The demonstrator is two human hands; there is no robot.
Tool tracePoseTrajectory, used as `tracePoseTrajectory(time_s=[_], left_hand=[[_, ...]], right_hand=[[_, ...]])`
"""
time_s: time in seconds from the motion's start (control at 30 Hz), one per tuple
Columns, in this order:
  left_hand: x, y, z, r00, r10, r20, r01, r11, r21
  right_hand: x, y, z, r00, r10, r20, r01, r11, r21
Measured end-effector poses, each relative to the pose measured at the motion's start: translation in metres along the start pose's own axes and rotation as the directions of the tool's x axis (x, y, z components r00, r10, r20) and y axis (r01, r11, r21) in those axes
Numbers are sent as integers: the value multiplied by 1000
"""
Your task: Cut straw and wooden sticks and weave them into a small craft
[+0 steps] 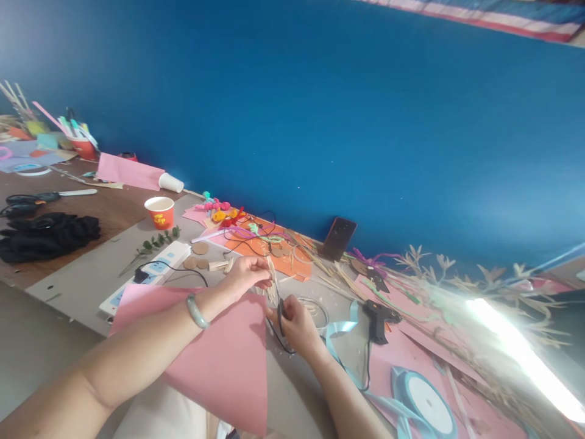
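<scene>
My left hand (249, 277), with a bracelet (197, 311) on its wrist, is closed in a pinch at thin pale strips (271, 268). What the strips are made of I cannot make out. In my right hand (299, 329) is a pair of dark-handled scissors (280, 308), fingers wrapped round the grips. Its blades point up and away, next to the strips and just right of my left fingertips. Whether the blades touch the strips is too small to tell. Beneath my left forearm lies a sheet of pink paper (219, 366).
A white power strip (176, 255) and a red paper cup (159, 213) stand left. Orange paper (297, 268) with craft bits lies behind my hands. A phone (339, 238) leans against the blue wall. A black glue gun (379, 320) and a blue ribbon roll (425, 399) are right.
</scene>
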State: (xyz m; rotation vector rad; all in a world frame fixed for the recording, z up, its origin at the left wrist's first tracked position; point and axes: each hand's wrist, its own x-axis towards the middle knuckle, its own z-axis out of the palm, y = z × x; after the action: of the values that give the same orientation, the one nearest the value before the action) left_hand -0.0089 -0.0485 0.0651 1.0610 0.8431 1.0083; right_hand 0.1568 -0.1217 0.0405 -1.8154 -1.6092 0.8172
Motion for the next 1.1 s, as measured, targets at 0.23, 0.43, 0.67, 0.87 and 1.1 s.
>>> tracePoseTrajectory(time_s=[0.23, 0.43, 0.67, 0.87, 1.1], left_hand=[[0, 0, -1, 1000, 1, 15, -1, 1000, 20], [0, 0, -1, 1000, -10, 13, 10, 1000, 23], [-2, 5, 0, 999, -47, -20, 47, 999, 14], [-2, 6, 0, 999, -55, -1, 55, 998, 23], [-3, 8, 1, 998, -66, 17, 66, 997, 29]], right_hand=[[1, 3, -1, 1000, -21, 12, 21, 999, 24], [1, 4, -3, 1000, -13, 27, 12, 999, 30], [1, 4, -6, 999, -20, 31, 19, 999, 49], [1, 6, -8, 998, -18, 63, 13, 997, 76], [1, 7, -8, 998, -32, 46, 29, 998, 63]])
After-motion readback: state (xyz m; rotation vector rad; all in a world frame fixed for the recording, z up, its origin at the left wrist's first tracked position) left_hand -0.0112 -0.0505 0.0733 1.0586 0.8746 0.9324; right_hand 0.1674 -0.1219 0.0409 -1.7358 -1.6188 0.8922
